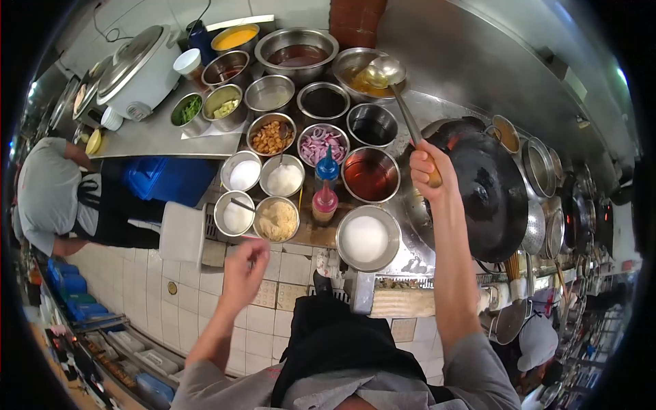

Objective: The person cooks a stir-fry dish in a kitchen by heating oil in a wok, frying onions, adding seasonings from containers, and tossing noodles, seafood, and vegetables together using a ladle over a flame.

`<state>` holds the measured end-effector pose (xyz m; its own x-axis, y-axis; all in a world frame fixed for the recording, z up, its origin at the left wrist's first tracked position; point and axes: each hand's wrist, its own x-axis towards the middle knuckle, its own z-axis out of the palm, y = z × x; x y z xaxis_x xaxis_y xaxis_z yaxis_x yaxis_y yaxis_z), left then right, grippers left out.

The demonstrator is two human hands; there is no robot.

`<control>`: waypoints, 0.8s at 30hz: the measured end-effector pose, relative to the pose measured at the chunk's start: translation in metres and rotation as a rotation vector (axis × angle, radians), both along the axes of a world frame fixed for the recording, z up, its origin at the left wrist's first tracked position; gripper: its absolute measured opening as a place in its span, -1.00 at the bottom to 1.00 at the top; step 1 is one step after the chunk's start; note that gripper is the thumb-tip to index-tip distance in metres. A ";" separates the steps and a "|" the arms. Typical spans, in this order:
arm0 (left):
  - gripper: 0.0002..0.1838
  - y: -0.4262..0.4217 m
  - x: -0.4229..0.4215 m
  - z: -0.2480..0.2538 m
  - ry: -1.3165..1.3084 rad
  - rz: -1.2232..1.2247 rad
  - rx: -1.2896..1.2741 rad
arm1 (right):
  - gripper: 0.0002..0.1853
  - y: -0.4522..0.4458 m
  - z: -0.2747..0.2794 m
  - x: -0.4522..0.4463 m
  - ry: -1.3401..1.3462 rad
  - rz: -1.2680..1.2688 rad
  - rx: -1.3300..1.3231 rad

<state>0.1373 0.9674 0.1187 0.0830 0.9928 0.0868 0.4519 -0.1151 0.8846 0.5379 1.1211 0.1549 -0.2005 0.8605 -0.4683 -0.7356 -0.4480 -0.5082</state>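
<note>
Currently, head view: right hand [432,169] clenched around the handle of a ladle [386,70], knuckles up, arm extended over the counter. Ladle slants away from the fist; its round end sits at the far steel bowl [345,60], which contains yellow-brown liquid. Contact between ladle and bowl: cannot tell.

Left hand [246,270] is off the counter edge, fingers curled inward, just beside the near bowl [294,234] of pale yellow paste. Whether anything is pinched in it: cannot tell.

Between the hands: a squeeze bottle [325,201], upright, blue at top and pink below; a bowl of white granular contents [364,238] at the near edge; dark red liquid [370,183] in the bowl behind that. Farther back, sliced purple onion [323,145] with brown fried pieces [272,137] to its left.

Right of the right forearm: large black wok [482,195], tilted.

Surroundings: rice cooker [140,68] at far left; below it a blue bin [160,179]; a co-worker [51,191] in a grey shirt stands beyond.
</note>
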 end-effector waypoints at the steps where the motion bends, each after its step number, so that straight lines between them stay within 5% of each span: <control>1: -0.81 0.021 0.007 0.012 -0.004 -0.009 -0.007 | -0.67 -0.011 0.002 0.003 0.105 0.004 0.023; 4: -0.79 0.092 0.032 0.029 -0.003 -0.091 -0.005 | -0.70 -0.056 0.012 0.006 0.381 -0.072 0.084; 8: -0.71 0.217 0.078 -0.011 0.186 -0.349 0.144 | -0.58 -0.150 0.014 0.013 0.554 -0.231 0.209; 11: -0.61 0.272 0.100 -0.052 0.446 -0.573 0.523 | -0.62 -0.215 0.006 0.013 0.280 -0.365 0.163; 13: -0.61 0.311 0.112 -0.100 -0.254 -0.650 -0.374 | -0.59 -0.256 0.014 0.010 -0.050 -0.523 -0.002; 15: -0.57 0.387 0.115 -0.190 -0.535 -0.427 -1.073 | -0.54 -0.281 0.022 0.011 -0.321 -0.570 -0.097; 16: -0.49 0.404 0.107 -0.196 0.114 -0.861 -0.552 | -0.50 -0.295 0.023 0.015 -0.493 -0.528 -0.133; 17: -0.39 0.418 0.100 -0.201 0.728 -0.985 0.146 | -0.47 -0.305 0.026 0.017 -0.617 -0.545 -0.137; 18: -0.21 0.449 0.093 -0.243 0.672 -0.958 0.353 | -0.45 -0.314 0.027 0.019 -0.739 -0.523 -0.138; 19: -0.15 0.434 0.096 -0.236 0.727 -0.921 0.485 | -0.43 -0.325 0.027 0.021 -0.754 -0.543 -0.130; 20: -0.15 0.370 0.130 -0.157 0.990 -0.857 0.147 | -0.41 -0.331 0.025 0.024 -0.768 -0.537 -0.109; 24: -0.53 0.358 0.137 -0.161 0.945 -0.799 0.430 | -0.39 -0.345 0.015 0.024 -0.756 -0.593 -0.052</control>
